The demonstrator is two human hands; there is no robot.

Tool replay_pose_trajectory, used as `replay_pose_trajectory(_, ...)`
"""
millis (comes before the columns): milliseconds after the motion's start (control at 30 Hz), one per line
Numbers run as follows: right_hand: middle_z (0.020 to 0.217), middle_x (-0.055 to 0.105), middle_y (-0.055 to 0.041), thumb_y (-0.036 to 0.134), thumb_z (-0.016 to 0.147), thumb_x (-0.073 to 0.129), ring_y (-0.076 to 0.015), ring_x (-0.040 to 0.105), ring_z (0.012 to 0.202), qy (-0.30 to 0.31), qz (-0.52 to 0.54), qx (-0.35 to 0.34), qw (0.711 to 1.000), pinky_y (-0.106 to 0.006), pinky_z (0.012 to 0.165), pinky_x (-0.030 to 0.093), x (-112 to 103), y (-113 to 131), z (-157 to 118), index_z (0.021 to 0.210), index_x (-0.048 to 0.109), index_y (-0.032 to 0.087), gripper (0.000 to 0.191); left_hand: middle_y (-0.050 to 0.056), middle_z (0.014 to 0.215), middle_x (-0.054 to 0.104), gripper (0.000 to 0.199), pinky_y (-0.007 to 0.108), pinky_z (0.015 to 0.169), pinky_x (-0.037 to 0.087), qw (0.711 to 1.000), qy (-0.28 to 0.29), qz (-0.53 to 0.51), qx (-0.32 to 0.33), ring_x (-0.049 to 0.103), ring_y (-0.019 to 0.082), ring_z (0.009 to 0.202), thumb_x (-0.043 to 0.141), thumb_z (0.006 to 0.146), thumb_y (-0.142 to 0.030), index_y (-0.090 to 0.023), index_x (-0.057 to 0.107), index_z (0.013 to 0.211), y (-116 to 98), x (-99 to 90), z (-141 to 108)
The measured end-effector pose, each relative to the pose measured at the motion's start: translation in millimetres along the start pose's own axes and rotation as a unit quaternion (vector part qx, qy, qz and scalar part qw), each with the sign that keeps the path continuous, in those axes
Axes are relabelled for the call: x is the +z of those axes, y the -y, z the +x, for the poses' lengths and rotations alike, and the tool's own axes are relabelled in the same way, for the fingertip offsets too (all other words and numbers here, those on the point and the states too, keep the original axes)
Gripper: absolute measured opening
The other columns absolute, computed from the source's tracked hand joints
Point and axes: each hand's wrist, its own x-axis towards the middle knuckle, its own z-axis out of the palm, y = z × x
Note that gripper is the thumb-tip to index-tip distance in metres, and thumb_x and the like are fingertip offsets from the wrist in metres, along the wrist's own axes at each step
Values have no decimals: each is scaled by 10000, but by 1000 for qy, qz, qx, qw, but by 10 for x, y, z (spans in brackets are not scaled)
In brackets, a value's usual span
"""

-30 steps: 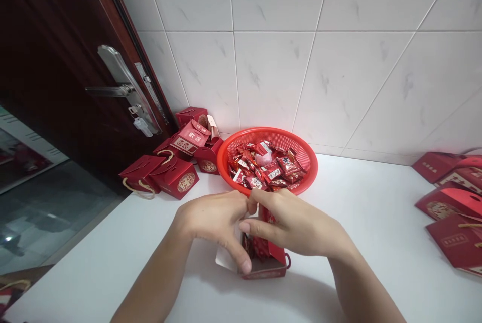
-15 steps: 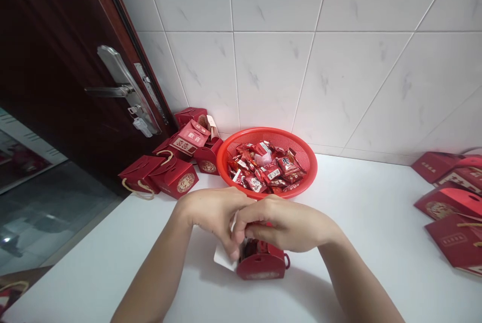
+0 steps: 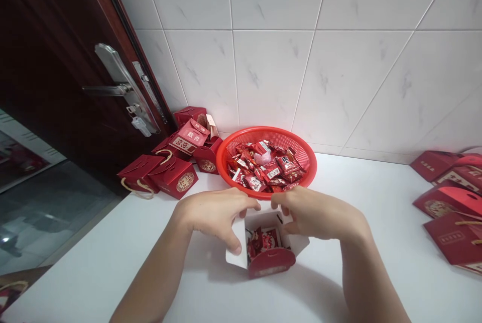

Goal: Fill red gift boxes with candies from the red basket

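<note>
- At six o'clock in the view, on the white desk: small red box, top open, rounded red front panel toward the near edge, white inner sides showing.
- Inside, low between the walls: several red wrapped sweets.
- At ten o'clock of the box: left hand, thumb spread wide from the fingers, resting against the white left flap, with fingertips over the far edge.
- At two o'clock of the box: right hand, fingers bent over the far right corner, thumb by the right flap; cannot tell whether pinching it or merely touching.
- At twelve o'clock, just beyond the hands: round red basket, holding a heap of red wrapped sweets.
- Toward three o'clock, well apart from the right hand: more red boxes, overlapping, partly cut off by the view.
- At ten o'clock, beside the basket: pile of red boxes with gold patterns, some with rope handles.
- Farther at ten o'clock: dark brown door, with metal handle and hanging keys.
- Farthest at twelve o'clock: pale tiled wall.
</note>
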Motion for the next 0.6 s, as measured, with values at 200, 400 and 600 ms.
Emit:
replay_pose_trajectory(200, 912, 636, -39, 123, 752, 700, -145, 534, 709, -11, -21, 43, 999, -235, 523, 317, -52, -20, -54, 1007, 635, 181, 270, 27, 1088, 679, 601, 270, 736, 436, 998, -44, -2, -36, 605, 246, 994, 767, 695, -465, -232, 636, 1233, -10, 50, -17)
replay_pose_trajectory(400, 823, 609, -34, 73, 734, 680, -152, 504, 686, -20, -66, 85, 994, -257, 513, 262, -33, 50, -5, 870, 588, 172, 192, 31, 1025, 684, 465, 268, 690, 419, 998, -54, 21, -19, 616, 240, 944, 750, 718, -386, -240, 676, 1153, -26, 65, 34)
replay_pose_trajectory(600, 703, 541, 14, 33, 770, 580, -105, 410, 562, -18, -33, -14, 999, -248, 491, 237, -47, 30, -106, 760, 507, 194, 177, 3, 901, 716, 294, 262, 762, 436, 990, -85, 18, 107, 638, 186, 844, 615, 779, -173, -245, 734, 1037, -100, 41, -58)
